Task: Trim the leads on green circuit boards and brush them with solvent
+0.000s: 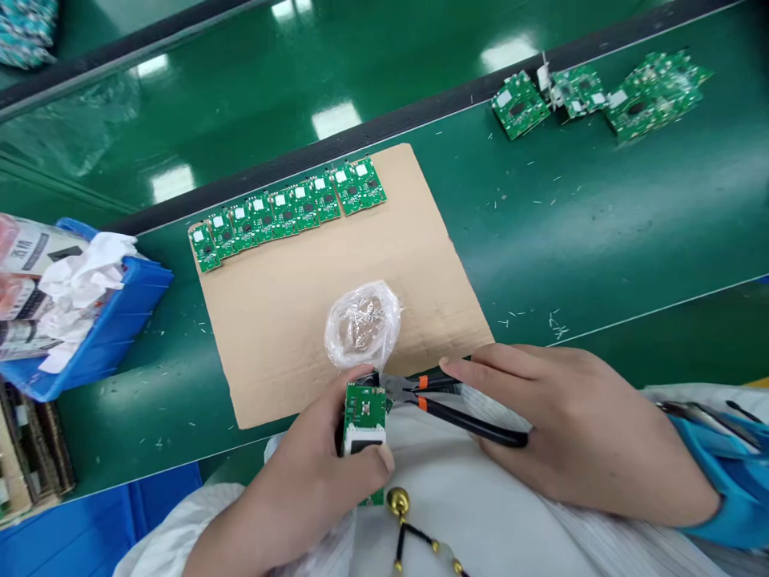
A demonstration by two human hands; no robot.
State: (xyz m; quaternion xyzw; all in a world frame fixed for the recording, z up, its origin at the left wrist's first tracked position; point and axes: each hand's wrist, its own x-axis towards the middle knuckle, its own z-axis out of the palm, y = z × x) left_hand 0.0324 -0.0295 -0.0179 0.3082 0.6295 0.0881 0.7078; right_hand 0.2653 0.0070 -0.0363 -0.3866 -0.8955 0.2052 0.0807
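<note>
Near the table's front edge, my left hand (324,465) is closed around a green circuit board (368,409) with a white-framed part on it, the thumb lying across its lower half. In my right hand (558,433) is a pair of side cutters (444,401) with black handles and orange bands. Their jaws meet the upper right edge of the board; what lies between the jaws is too small to tell. Just beyond my hands, a crumpled clear plastic bag (362,324) rests on a cardboard sheet (276,320).
A row of several circuit boards (287,212) lines the cardboard's far edge. More boards (654,92) are heaped at the back right. To the left stands a blue bin (129,320) with bags and white tissue. Small clippings (557,324) are scattered on the green table (577,224).
</note>
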